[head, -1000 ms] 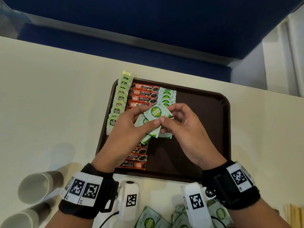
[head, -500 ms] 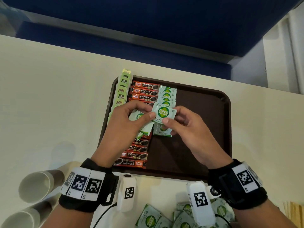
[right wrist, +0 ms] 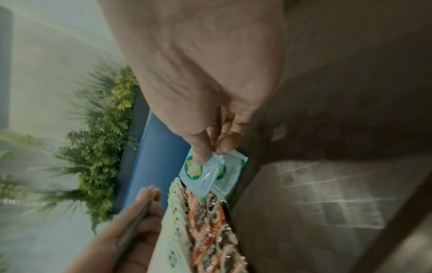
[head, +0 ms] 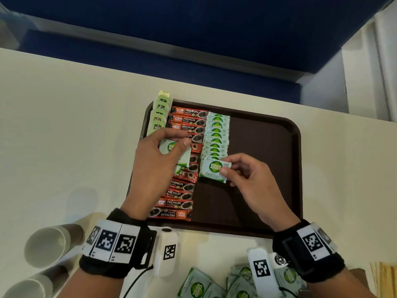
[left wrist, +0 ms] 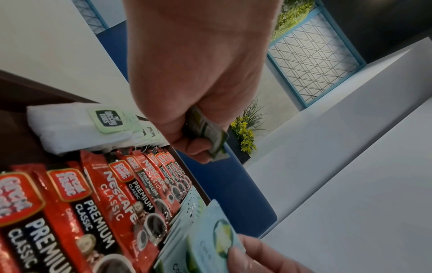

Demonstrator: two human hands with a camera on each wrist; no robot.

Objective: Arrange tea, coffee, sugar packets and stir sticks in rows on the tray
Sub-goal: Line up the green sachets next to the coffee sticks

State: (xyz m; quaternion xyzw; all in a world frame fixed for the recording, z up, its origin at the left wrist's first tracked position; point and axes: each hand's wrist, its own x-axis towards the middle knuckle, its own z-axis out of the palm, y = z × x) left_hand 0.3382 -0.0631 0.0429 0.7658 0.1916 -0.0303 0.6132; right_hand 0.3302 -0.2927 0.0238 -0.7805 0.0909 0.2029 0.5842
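Observation:
A dark brown tray (head: 268, 147) holds three columns: tea bags (head: 160, 117) on the left, red coffee sticks (head: 184, 125) in the middle, white-green sugar packets (head: 217, 134) to their right. My right hand (head: 249, 179) pinches one sugar packet (head: 213, 169) by its right edge at the near end of the sugar column. The same packet (right wrist: 202, 175) shows in the right wrist view under thumb and finger. My left hand (head: 154, 164) hovers over the coffee sticks and grips a small stack of sugar packets (head: 182, 155), seen edge-on as a stack (left wrist: 210, 134) in the left wrist view.
Loose sugar packets (head: 199, 284) lie on the cream table at the near edge. Two paper cups (head: 45, 244) lie on their sides at the near left. Wooden stir sticks (head: 384, 276) show at the near right corner. The tray's right half is bare.
My right hand has drawn one packet away from the left hand's stack and brought it down and right to the end of the sugar column. The left hand shifted left.

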